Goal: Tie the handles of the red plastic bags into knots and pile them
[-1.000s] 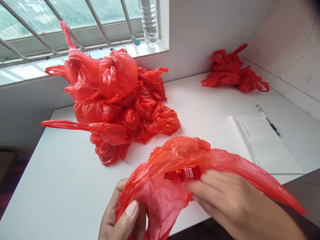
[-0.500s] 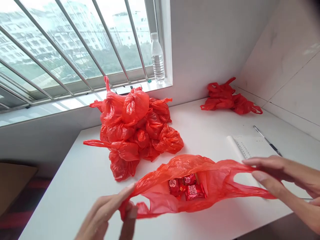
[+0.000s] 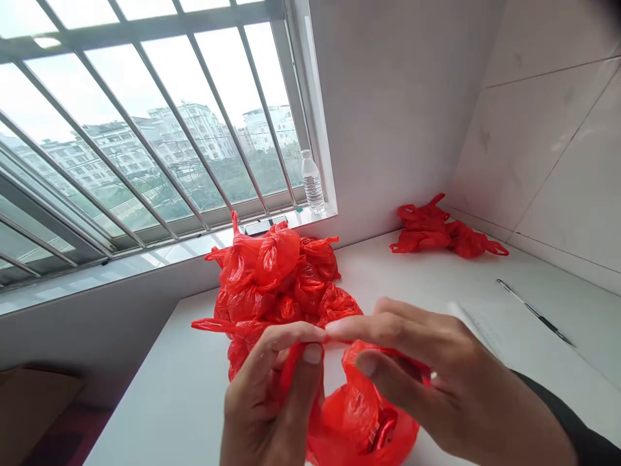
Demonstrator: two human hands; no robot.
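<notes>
A thin red plastic bag hangs from both hands at the front of the table. Through its mouth a shiny red wrapped packet shows in part. My left hand is closed, one bag handle gathered between thumb and fingers. My right hand is closed round the other handle, its index fingertip meeting the left fingertips. Just behind the hands sits a pile of knotted red bags, partly covered by the left hand.
A water bottle and a phone-like object are on the windowsill. More red bags lie crumpled in the far right corner. A pen and a notebook, partly hidden by my right arm, rest at the right.
My hands have come together from wide apart, bringing the bag's handles to each other. Its stretched mouth has narrowed, hiding most of the packets. The view has tilted upward.
</notes>
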